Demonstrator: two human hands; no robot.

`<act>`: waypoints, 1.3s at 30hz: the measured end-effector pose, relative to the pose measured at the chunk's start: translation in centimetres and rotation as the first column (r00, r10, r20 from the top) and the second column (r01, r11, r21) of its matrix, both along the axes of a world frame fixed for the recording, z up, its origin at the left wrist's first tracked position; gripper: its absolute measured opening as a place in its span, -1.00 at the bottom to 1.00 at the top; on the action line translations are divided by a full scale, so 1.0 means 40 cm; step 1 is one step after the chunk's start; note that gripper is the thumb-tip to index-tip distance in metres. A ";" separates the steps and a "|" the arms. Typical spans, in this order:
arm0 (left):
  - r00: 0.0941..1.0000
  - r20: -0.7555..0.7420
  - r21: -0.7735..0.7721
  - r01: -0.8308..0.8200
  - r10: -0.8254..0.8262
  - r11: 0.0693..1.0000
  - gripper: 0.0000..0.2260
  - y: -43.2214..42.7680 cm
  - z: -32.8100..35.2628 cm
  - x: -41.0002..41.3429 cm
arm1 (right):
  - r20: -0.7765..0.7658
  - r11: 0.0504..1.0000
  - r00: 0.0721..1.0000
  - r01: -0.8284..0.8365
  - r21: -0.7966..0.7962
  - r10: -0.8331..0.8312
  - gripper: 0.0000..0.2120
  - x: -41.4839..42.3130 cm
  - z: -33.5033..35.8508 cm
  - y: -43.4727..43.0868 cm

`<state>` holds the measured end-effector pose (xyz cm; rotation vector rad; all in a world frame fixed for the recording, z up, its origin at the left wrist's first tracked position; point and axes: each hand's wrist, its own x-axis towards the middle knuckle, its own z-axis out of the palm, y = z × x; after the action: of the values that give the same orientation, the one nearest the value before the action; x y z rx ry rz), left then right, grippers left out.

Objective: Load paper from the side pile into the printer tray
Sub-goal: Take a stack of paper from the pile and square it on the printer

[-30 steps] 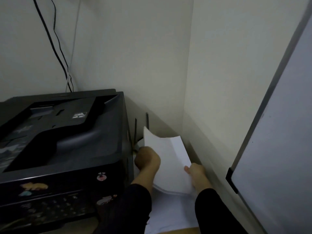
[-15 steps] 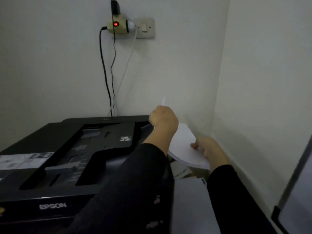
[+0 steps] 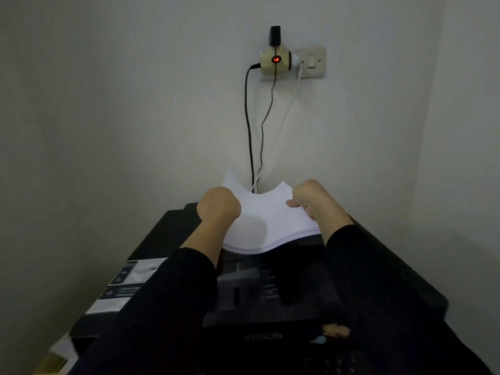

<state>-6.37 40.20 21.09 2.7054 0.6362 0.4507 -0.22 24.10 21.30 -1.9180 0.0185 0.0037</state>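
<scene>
Holding a paper stack [image 3: 266, 220] above the rear of the black printer [image 3: 378, 280], both hands are clamped on its side edges.

Nearest on the printer sit its front panel and a small sticker [image 3: 335, 331]; dark sleeves reach over its lid. Above the printer's back half, the left hand [image 3: 218, 207] grips the stack's left edge and the right hand [image 3: 315, 201] its right edge, so the sheets sag between them. Beyond the printer, cables [image 3: 250, 131] climb the wall to a plug adapter [image 3: 274, 62] with a red light, beside a switch [image 3: 311, 60].
</scene>
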 end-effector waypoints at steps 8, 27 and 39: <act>0.831 0.537 -0.371 0.077 0.146 0.926 -0.70 0.252 -0.008 -0.031 | 0.196 0.973 0.980 -0.003 0.231 -0.043 -0.85 -0.030 -0.028 0.259; 0.655 0.753 -0.439 0.430 0.062 0.789 -0.75 0.399 -0.068 0.004 | 0.369 0.940 0.929 -0.119 0.319 -0.008 -0.71 0.018 -0.067 0.394; 0.712 0.699 -0.429 0.342 0.067 0.836 -0.92 0.392 -0.088 0.016 | 0.360 0.942 0.933 -0.094 0.321 -0.029 -0.68 0.015 -0.094 0.405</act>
<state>-5.75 55.89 17.57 1.8175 0.2570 1.0097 0.40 40.30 17.52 -1.5533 -0.2484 -0.3056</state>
